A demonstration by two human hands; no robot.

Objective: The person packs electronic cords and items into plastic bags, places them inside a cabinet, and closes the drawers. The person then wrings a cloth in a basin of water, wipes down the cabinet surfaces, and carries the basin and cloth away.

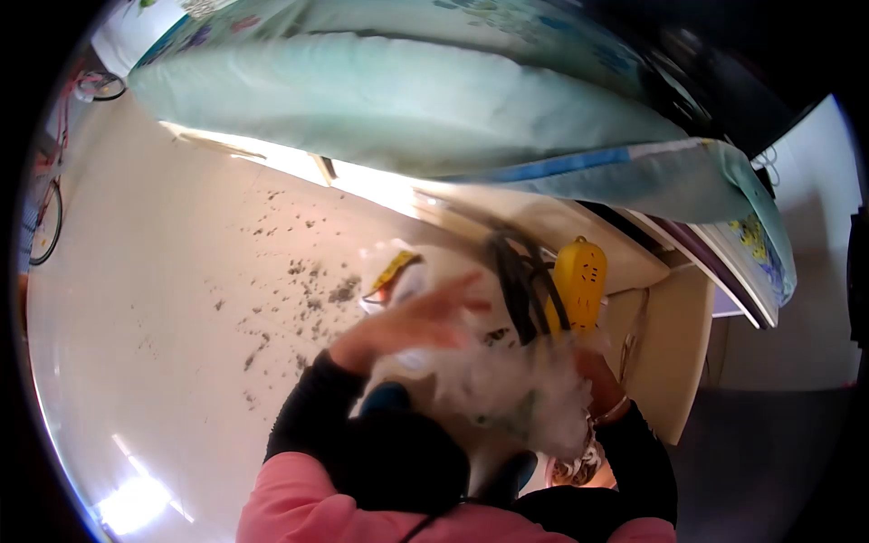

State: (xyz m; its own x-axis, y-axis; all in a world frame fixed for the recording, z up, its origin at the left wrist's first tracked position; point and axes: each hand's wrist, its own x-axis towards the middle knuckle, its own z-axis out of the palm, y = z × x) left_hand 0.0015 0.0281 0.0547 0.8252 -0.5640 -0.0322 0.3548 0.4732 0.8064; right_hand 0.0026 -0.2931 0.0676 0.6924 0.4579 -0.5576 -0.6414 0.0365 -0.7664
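My left hand (pixel 412 319) reaches over the floor with its fingers apart, blurred by motion, and nothing shows in its grasp. Below and right of it, a translucent plastic bag (pixel 516 389) hangs crumpled from my right hand (pixel 593 376), whose fingers are partly hidden behind the plastic. Just beyond my left hand, a white wrapper with yellow and red print (pixel 394 271) lies on the floor. A yellow power strip (pixel 579 281) is beside dark cables (pixel 525 281), ahead of my right hand.
Clumps of grey dust (pixel 317 288) are scattered over the pale floor (pixel 163 299). A bed with a light green cover (pixel 389 100) spans the far side. Below its right end is a beige panel (pixel 674 344). Bicycle wheels (pixel 54 222) show at the left edge.
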